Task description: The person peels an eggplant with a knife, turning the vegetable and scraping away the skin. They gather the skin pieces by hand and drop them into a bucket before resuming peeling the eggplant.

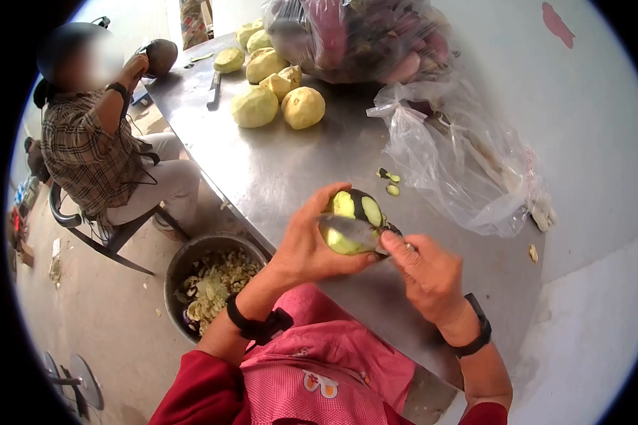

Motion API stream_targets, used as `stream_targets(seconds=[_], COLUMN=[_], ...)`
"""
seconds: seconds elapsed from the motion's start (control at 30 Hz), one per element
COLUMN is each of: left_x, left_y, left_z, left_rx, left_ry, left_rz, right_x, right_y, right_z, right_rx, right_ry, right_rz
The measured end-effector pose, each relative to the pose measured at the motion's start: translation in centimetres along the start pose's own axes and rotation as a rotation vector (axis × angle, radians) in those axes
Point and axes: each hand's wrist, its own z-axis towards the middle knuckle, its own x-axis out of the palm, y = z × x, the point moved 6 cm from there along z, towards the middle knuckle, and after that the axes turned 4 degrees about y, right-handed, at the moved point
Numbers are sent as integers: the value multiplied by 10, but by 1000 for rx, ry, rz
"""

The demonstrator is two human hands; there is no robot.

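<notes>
pale green flesh shows where the dark skin is already off the eggplant (pixel 353 221), and your left hand (pixel 312 244) has its fingers (pixel 317 205) curled and pressed around its left side, thumb underneath, holding it up over the near edge of the steel desk (pixel 276 170). your right hand (pixel 427 273) has its fingers closed around a knife (pixel 351 229), the blade lying flat across the fruit with the thumb braced close to it. by the look of it, you are partway through peeling: dark patches remain on top and at the right. the next stroke calls for turning the fruit in your left palm to bring a dark patch under the edge, keeping the blade shallow and your left thumb out of its line. below you, on the floor, a metal basin (pixel 184 265) holds trimmings. farther along the desk lie peeled eggplants (pixel 276 103), another knife (pixel 213 90), and a clear plastic bag (pixel 468 177), with a few scraps (pixel 390 183) between. a seated person (pixel 99 156) works at the far end.
</notes>
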Motion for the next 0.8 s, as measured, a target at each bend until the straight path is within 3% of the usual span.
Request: stream_targets(seconds=[0.8], left_x=[2], left_y=[-3], left_z=[1], left_rx=[-5], left_ry=[-2], left_rz=[-10], right_x=[2], right_y=[10], right_z=[2], right_rx=[-50], right_ry=[-11], right_rz=[6])
